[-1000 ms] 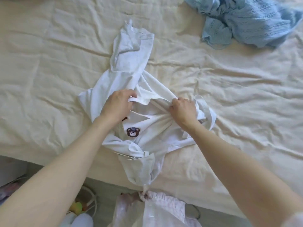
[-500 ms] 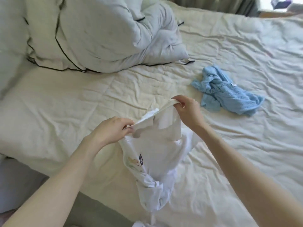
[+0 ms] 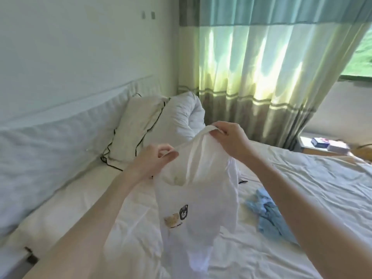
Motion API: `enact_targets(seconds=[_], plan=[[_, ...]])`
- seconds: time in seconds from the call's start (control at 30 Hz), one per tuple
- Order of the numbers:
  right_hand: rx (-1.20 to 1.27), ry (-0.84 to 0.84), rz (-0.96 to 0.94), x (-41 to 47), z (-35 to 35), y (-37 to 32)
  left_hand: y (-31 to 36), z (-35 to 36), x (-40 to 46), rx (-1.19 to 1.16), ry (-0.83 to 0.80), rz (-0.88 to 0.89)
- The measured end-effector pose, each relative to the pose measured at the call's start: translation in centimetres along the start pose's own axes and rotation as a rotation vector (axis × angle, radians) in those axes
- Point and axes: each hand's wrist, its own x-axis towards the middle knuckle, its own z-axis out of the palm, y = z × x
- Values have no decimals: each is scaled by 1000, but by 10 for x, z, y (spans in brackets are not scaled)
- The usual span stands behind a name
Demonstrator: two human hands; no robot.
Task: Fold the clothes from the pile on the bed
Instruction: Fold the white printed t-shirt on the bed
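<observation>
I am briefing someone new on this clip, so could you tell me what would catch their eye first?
A white garment with a bear print hangs mid-frame above the bed, pinched at its top edge by the left hand and the right hand. A crumpled blue garment lies on the sheet to its right, and green-striped curtains glow behind.

A home bedroom: made bed (image 3: 302,178), pillows (image 3: 141,125), padded headboard (image 3: 50,141), window curtains (image 3: 261,67).
</observation>
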Motion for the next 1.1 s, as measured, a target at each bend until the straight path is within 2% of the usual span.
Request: enact_targets(seconds=[0.1, 0.17, 0.27, 0.33, 0.5, 0.57, 0.67, 0.8, 0.93, 1.03, 1.1], plan=[[-158, 26, -122, 12, -19, -27, 26, -39, 3, 166, 315, 68], [-208, 51, -146, 16, -28, -35, 38, -64, 1, 215, 440, 67], [-256, 108, -79, 22, -39, -34, 48, -93, 1, 333, 643, 71], [-246, 148, -19, 24, -46, -34, 50, -108, 4, 300, 712, 93], [-128, 182, 56, 27, -60, -51, 44, -133, 11, -222, 643, -23], [23, 149, 114, 29, -61, -60, 40, -137, 8, -318, 586, -45], [297, 99, 214, 30, -57, -70, 35, -145, 2, -202, 527, -1], [413, 55, 253, 32, -50, -80, 27, -162, -5, -83, 459, 33], [382, 59, 208, 37, -44, -86, 18, -169, -11, -32, 434, 8], [157, 302, 85, 37, -36, -84, 14, -168, -14, -196, 381, -60], [49, 360, 21, 36, -32, -83, 12, -168, -17, -285, 357, -100]])
